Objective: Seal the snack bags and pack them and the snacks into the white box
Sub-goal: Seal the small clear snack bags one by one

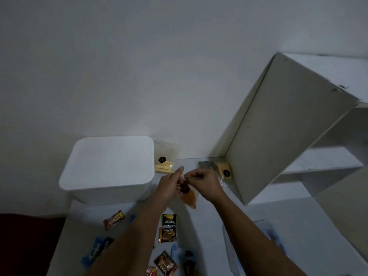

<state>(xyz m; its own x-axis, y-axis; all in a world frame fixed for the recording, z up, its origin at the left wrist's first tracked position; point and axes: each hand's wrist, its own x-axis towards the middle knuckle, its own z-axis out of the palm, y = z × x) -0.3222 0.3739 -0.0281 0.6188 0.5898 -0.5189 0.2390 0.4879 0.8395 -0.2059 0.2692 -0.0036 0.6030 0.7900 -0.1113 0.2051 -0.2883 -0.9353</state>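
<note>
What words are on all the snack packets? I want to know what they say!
"Nextar", upside down, on the green packet.
"Nextar", upside down, on the brown packet just below it.
Red wrapper: print too blurred to read.
Blue packet: white writing, too blurred.
Round dark stickers on the clear biscuit bags: too small to read.
White box: no words.

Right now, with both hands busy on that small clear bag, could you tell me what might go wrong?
1. The clear snack bag hangs from the left hand and right hand above the table; its contents could spill.
2. The white box has its lid on, so nothing can be packed yet.
</note>
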